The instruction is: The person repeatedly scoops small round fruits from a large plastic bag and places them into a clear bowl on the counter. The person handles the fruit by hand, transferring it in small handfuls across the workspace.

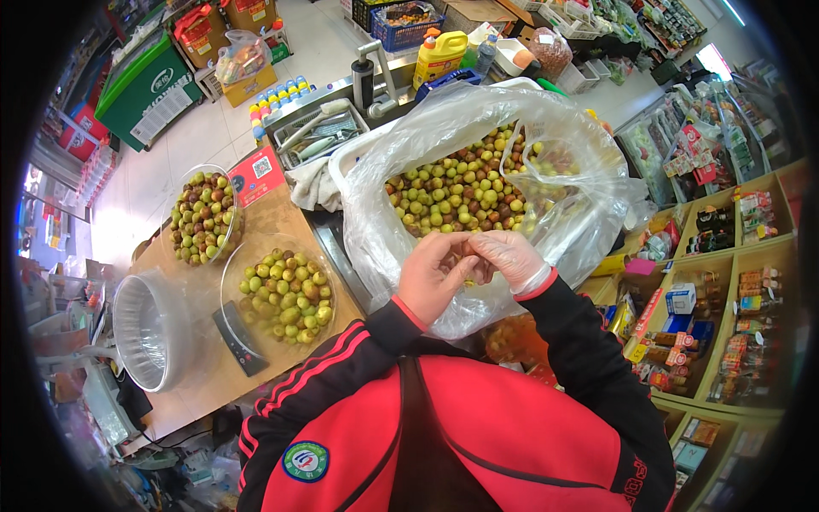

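My left hand (434, 272), bare, meets my right hand (512, 257), which wears a thin clear plastic glove. Their fingers are curled together over the near edge of a clear plastic bag (374, 256). Whatever may be between the fingertips is hidden. The bag lines a white plastic tub (339, 163) and lies folded over its rim. Inside is a heap of green and brown jujubes (457, 185). To the left, one clear round container holds mixed jujubes (203, 217). A nearer clear container holds mostly green jujubes (288, 294).
A stack of clear plastic tubs (144, 333) stands on the wooden counter (192, 403), near a black scale panel (240, 339). Behind are a tap (374, 77), a tray of brushes (317, 134), a grey cloth (317, 182) and a yellow bottle (440, 57). Shelves (710, 307) line my right.
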Motion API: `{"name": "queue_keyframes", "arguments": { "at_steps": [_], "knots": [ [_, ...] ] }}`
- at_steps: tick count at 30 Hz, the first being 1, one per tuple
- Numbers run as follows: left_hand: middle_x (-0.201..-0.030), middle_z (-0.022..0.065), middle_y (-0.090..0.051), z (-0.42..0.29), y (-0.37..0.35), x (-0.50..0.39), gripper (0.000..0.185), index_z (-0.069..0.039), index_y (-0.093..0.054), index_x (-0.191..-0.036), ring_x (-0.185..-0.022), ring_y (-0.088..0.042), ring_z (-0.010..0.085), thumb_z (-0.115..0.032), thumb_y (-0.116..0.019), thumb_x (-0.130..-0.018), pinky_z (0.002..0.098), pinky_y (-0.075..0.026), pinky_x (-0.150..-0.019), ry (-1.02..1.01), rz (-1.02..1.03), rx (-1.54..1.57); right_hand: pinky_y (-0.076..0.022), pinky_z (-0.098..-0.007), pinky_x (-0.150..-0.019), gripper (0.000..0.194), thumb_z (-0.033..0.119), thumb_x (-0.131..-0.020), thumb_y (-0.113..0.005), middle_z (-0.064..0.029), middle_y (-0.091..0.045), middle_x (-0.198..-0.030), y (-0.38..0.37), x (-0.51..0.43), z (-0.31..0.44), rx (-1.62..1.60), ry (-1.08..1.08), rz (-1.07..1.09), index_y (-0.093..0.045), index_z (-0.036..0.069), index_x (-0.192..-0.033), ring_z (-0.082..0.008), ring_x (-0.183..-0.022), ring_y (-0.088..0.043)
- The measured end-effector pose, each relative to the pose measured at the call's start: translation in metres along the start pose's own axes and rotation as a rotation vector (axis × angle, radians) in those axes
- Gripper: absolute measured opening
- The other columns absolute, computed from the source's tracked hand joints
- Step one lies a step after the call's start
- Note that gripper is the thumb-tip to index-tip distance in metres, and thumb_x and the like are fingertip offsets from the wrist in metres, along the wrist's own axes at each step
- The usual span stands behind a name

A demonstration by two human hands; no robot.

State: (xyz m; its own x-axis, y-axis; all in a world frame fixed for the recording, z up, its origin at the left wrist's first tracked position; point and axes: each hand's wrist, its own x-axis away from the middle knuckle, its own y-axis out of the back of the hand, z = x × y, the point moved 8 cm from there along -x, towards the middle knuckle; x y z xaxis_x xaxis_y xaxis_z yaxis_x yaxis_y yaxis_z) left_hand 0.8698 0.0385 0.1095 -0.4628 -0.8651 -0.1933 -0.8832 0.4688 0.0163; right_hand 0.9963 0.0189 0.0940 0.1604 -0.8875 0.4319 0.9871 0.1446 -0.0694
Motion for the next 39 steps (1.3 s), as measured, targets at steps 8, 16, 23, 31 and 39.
{"name": "queue_keyframes", "arguments": {
  "at_steps": [8,16,23,31,39],
  "knots": [
    [-0.102,0.0068,-0.054,0.002,0.002,-0.001,0.030,-0.003,-0.056,-0.114,-0.094,-0.059,0.0143,0.003,-0.059,-0.085,0.0264,-0.048,-0.081,-0.021,0.018,0.113,-0.0433,-0.0227,-0.059,0.036,0.032,-0.099,-0.042,-0.0029,-0.061,-0.071,0.001,0.009,0.008,0.006,0.064,-0.022,-0.061,0.002,-0.094,-0.0107,-0.061,-0.056],
    [-0.103,0.0044,-0.056,0.021,-0.002,0.000,0.035,-0.003,-0.051,-0.117,-0.100,-0.058,0.0136,0.010,-0.055,-0.084,0.0275,-0.049,-0.084,0.083,0.020,0.257,-0.0455,-0.0249,-0.066,0.031,0.026,-0.098,-0.044,-0.0045,-0.064,-0.077,0.005,0.010,0.009,-0.014,0.067,0.018,-0.061,0.001,-0.093,-0.0113,-0.068,-0.057],
    [-0.102,0.0035,-0.056,0.025,-0.001,-0.001,0.034,-0.004,-0.051,-0.113,-0.096,-0.059,0.0117,0.011,-0.058,-0.082,0.0262,-0.049,-0.081,0.081,-0.026,0.217,-0.0461,-0.0249,-0.067,0.028,0.023,-0.095,-0.046,-0.0049,-0.064,-0.081,0.012,0.008,0.006,-0.037,0.060,0.025,-0.062,0.000,-0.098,-0.0114,-0.071,-0.058],
    [-0.086,0.0101,-0.056,0.009,-0.015,-0.008,0.028,-0.002,-0.058,-0.094,-0.082,-0.061,0.0234,0.015,-0.054,-0.073,0.0300,-0.049,-0.069,0.003,0.003,-0.293,-0.0465,-0.0257,-0.066,0.029,0.027,-0.088,-0.054,-0.0050,-0.065,-0.077,0.083,-0.030,0.000,0.443,-0.078,-0.073,-0.066,0.000,-0.090,-0.0121,-0.073,-0.060],
    [-0.089,0.0158,-0.058,0.014,-0.033,-0.004,0.017,-0.002,-0.057,-0.094,-0.083,-0.060,0.0345,-0.002,-0.051,-0.078,0.0392,-0.049,-0.072,0.109,0.422,-0.890,-0.0478,-0.0356,-0.076,0.034,0.032,-0.086,-0.054,-0.0116,-0.068,-0.089,0.109,-0.097,0.003,1.073,-0.152,0.101,-0.065,0.003,-0.101,-0.0267,-0.084,-0.063]
  ]
}}
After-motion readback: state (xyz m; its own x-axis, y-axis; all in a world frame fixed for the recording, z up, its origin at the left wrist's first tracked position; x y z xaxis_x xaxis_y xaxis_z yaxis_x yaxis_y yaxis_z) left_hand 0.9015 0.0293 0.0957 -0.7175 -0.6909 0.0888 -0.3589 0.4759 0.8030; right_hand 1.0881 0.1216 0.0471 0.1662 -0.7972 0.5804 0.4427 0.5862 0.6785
